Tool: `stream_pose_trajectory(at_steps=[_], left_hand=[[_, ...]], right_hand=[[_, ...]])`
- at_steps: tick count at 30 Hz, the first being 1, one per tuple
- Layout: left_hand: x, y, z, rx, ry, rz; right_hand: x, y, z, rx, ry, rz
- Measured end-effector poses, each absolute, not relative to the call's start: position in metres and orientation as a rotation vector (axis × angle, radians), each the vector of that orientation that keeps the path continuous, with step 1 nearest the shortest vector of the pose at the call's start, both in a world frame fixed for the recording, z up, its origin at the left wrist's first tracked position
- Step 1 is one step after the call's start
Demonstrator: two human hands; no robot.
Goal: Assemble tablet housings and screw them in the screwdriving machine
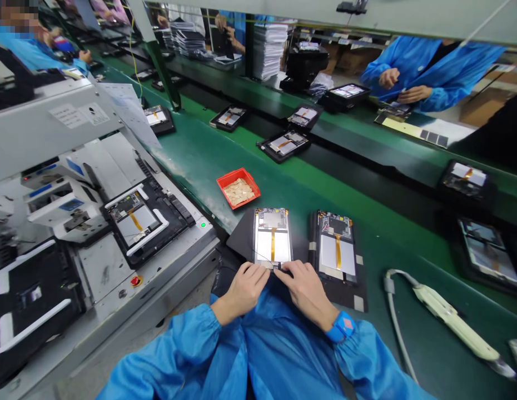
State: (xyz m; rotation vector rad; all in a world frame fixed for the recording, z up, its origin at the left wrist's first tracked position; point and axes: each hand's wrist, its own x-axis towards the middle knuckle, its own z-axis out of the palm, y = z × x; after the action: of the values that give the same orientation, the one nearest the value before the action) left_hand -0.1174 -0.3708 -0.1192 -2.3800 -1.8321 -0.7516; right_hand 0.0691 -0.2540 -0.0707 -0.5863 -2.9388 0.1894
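Observation:
An opened tablet (273, 236) with a white battery and an orange ribbon cable lies in front of me on a dark pad. At its lower left edge, my left hand (247, 289) has its fingers pressed together around something too small to make out. My right hand (305, 289), with a blue band at the wrist, pinches at the lower right edge, by a thin dark wire; what it holds is hidden. A second opened tablet (337, 247) rests on a black board to the right, untouched.
A red tray (239, 189) of small tan pieces sits beyond the tablets. On the left stands a grey machine (187, 244) holding another tablet. A corded electric screwdriver (454, 322) lies at right. More tablets line the conveyor (367, 183); a person in blue works across it.

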Motion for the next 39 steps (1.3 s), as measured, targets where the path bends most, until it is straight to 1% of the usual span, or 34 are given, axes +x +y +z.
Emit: stream_pose_trajectory(at_steps=[9, 12, 15, 18, 20, 21, 23, 27, 30, 32, 34, 35, 38, 39], left_hand=[[-0.116, -0.369, -0.118, -2.397, -1.888, -0.787], [-0.118, -0.374, -0.113, -2.391, -2.039, -0.948], [-0.122, -0.377, -0.108, -1.987, -2.533, -1.432], [-0.125, -0.372, -0.106, -1.328, -3.067, -2.160], [-0.124, -0.360, -0.105, -0.992, -3.200, -2.608], [-0.122, -0.353, -0.104, -0.906, -3.198, -2.760], [-0.117, -0.338, -0.098, -0.944, -3.120, -2.919], [-0.109, -0.328, -0.078, -1.050, -2.738, -3.095], [-0.117, -0.352, -0.059, -0.969, -2.472, -3.260], [-0.134, -0.380, -0.049, -0.845, -2.325, -3.345], [-0.159, -0.415, -0.043, -0.605, -2.197, -3.336], [-0.173, -0.434, -0.042, -0.479, -2.159, -3.276], [-0.216, -0.492, -0.048, -0.198, -2.149, -2.957], [-0.229, -0.510, -0.051, -0.133, -2.158, -2.850]], right_hand=[[0.068, -0.252, -0.062, -0.618, -2.996, 0.044], [0.071, -0.248, -0.060, -0.682, -3.006, 0.008], [0.076, -0.243, -0.059, -0.763, -2.974, -0.011], [0.079, -0.241, -0.062, -0.794, -2.938, -0.013], [0.081, -0.239, -0.067, -0.789, -2.897, 0.023], [0.082, -0.237, -0.070, -0.787, -2.866, 0.055], [0.085, -0.230, -0.073, -0.787, -2.783, 0.139], [0.091, -0.214, -0.061, -0.795, -2.518, 0.322], [0.082, -0.204, -0.036, -0.862, -2.296, 0.394], [0.054, -0.197, -0.019, -0.832, -2.230, 0.459], [0.002, -0.194, -0.008, -0.702, -2.253, 0.580], [-0.034, -0.197, -0.005, -0.608, -2.290, 0.655], [-0.164, -0.227, -0.006, -0.269, -2.462, 0.851], [-0.210, -0.244, -0.009, -0.171, -2.543, 0.866]])
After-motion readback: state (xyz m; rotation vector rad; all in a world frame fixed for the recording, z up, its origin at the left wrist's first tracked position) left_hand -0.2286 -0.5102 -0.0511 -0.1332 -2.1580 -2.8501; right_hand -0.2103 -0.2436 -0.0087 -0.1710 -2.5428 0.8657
